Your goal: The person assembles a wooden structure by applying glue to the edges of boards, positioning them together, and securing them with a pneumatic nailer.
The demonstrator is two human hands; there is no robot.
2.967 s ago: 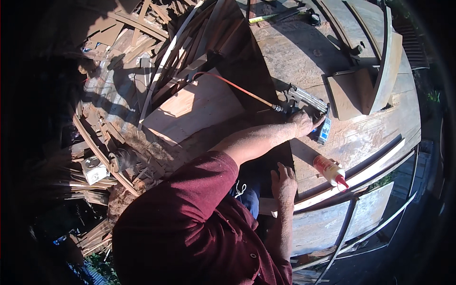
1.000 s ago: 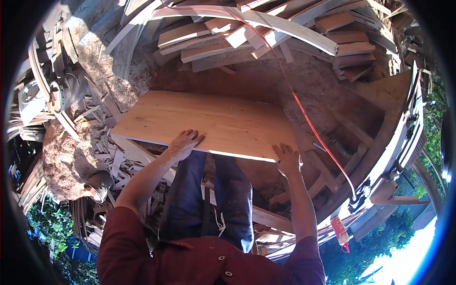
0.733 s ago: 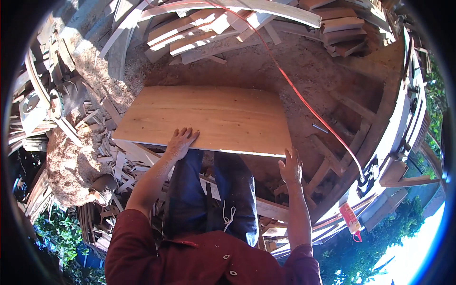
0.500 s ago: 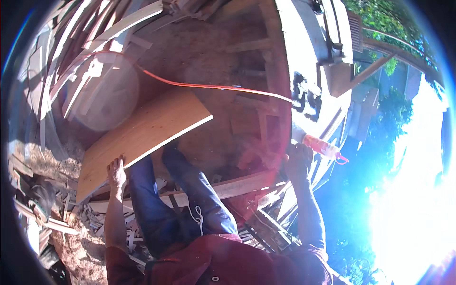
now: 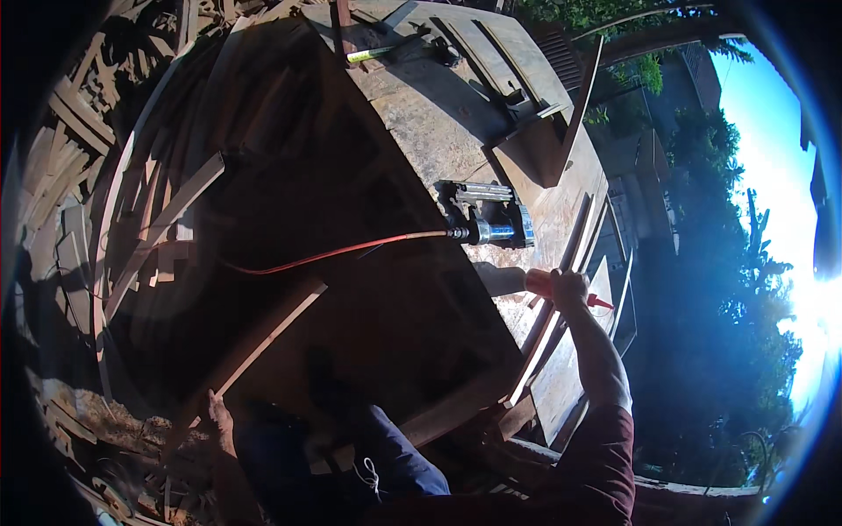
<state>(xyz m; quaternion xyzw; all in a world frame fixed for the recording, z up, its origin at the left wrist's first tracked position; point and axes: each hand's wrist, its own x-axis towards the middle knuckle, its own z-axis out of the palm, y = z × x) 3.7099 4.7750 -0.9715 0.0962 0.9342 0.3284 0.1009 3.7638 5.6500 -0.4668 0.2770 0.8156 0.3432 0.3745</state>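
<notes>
My right hand [image 5: 570, 292] is closed around a red squeeze bottle [image 5: 538, 282] over the right part of the workbench. The bottle lies nearly level, its pointed nozzle [image 5: 600, 302] sticking out to the right of the fist. Low on the left, my left hand [image 5: 221, 415] grips the edge of a plywood board [image 5: 263, 337]. That board is tilted and mostly in shadow, with a lit edge facing me. A nail gun [image 5: 495, 226] rests on the bench just beyond the bottle, joined to an orange air hose [image 5: 351, 251].
The plywood-topped workbench [image 5: 412, 114] runs from far middle to right. On it lie a box-like wooden piece [image 5: 533, 149], long strips [image 5: 574, 237] and a yellow-green tool [image 5: 368, 54]. Scrap wood [image 5: 79, 123] heaps up at left. The hose hangs across the dark gap between.
My right hand has closed around the squeeze bottle, having been beside it. The view has shifted, bringing more of the bench in. My left hand still grips the board, now seen more edge-on.
</notes>
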